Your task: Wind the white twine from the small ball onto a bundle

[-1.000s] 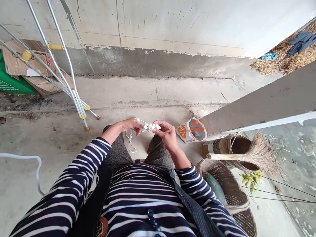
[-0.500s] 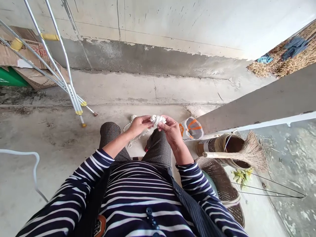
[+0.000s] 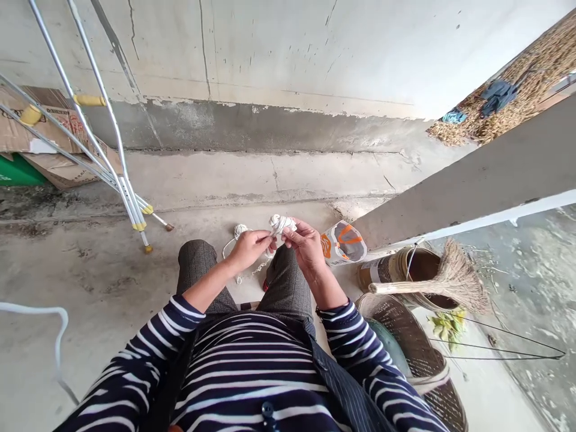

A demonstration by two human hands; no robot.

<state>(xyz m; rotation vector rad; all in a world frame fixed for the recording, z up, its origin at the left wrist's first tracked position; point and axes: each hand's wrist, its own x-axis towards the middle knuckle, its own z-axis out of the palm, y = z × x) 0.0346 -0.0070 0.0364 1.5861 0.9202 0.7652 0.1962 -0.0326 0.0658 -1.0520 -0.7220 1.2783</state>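
Above my knees, my right hand [image 3: 308, 245] is closed around a small wound bundle of white cord [image 3: 281, 224]. My left hand [image 3: 251, 247] is pinched just left of and below the bundle, its fingertips on what looks like the cord's strand; the strand itself is too thin to make out there. Beyond my left hand a second ball of white cord [image 3: 240, 230] lies on the floor, partly hidden. Loose cord [image 3: 238, 279] trails down between my knees.
Metal crutches [image 3: 121, 180] lean at the left by cardboard boxes [image 3: 67, 174]. To the right stand a white-and-orange bag [image 3: 348, 243], a bucket [image 3: 398, 264] with a straw broom [image 3: 459, 279] across it, and a woven basket [image 3: 382, 309]. A concrete ledge [image 3: 450, 186] runs behind them.
My left hand has moved slightly down and away from the bundle, which now tilts more in my right hand. The camera view has shifted a little upward.
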